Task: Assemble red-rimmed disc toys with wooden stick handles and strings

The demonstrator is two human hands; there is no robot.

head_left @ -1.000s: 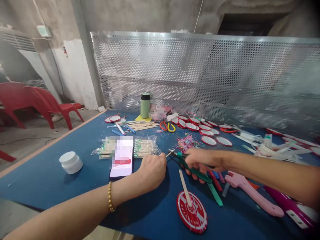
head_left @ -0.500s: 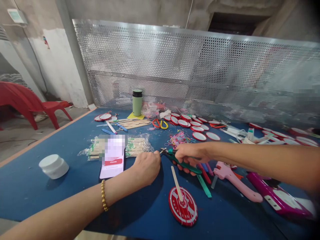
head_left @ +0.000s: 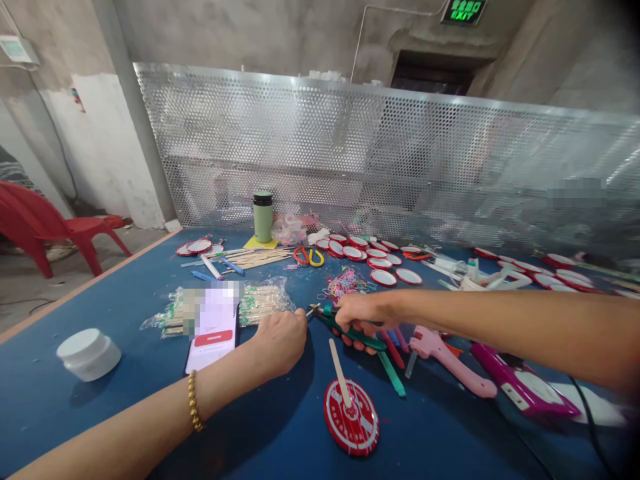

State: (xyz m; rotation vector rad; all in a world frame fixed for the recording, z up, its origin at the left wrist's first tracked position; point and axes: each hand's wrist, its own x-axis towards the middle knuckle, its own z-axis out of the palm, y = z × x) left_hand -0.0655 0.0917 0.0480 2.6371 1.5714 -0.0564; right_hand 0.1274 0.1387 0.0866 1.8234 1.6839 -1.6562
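Gold-coloured bracelet (head_left: 193,401) of round beads, my left wrist (head_left: 209,392), seven o'clock, my right forearm (head_left: 490,328) bare, four o'clock

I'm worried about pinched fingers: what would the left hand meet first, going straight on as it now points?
Probably the metal-tipped, green-handled pliers in the right hand, just past the short pale stick the left hand seems to hold; depth is unclear from one view.

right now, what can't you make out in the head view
Left hand, head view: fingertips hidden behind its own back.
Pliers, head view: handles partly covered by the right hand.
Phone, head view: upper screen hidden by pixelation.
Red disc, head view: lettering too small to read.
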